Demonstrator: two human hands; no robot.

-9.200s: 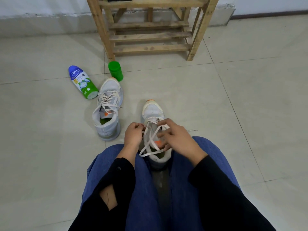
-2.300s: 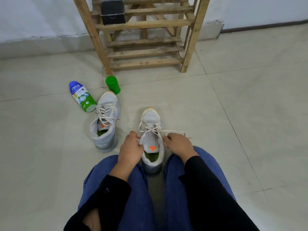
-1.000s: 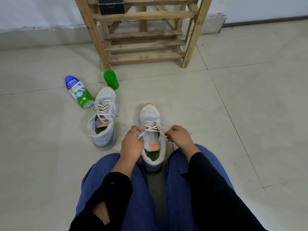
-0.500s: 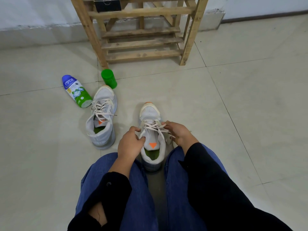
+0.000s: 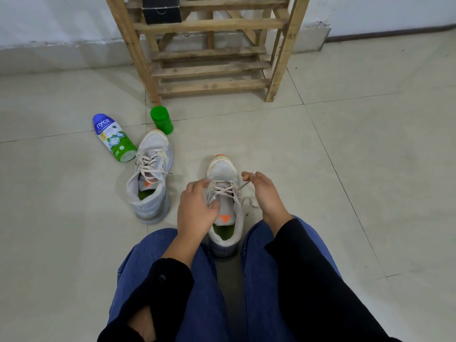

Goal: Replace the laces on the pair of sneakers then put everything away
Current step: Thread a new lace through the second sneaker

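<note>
The near sneaker (image 5: 223, 172) is pale grey with an orange toe tip, an orange triangle on its tongue and a green insole. It stands upright on the floor between the knees, toe pointing away. Its cream lace (image 5: 223, 191) crosses the eyelets loosely, and one end runs taut to the right hand (image 5: 265, 193), which pinches it. The matching second sneaker (image 5: 154, 146) stands upright further left, its laces (image 5: 150, 164) crisscrossed and untied.

There were two sneakers: one sneaker (image 5: 150, 178) and a second sneaker (image 5: 222, 169). Each had one lace (image 5: 149, 164), making two laces. Two hands showed, a left hand (image 5: 195, 211) and a right hand (image 5: 265, 193). There was one bottle (image 5: 114, 137), one green cup (image 5: 161, 119), one rack (image 5: 212, 70) and one black box (image 5: 161, 8).
</note>
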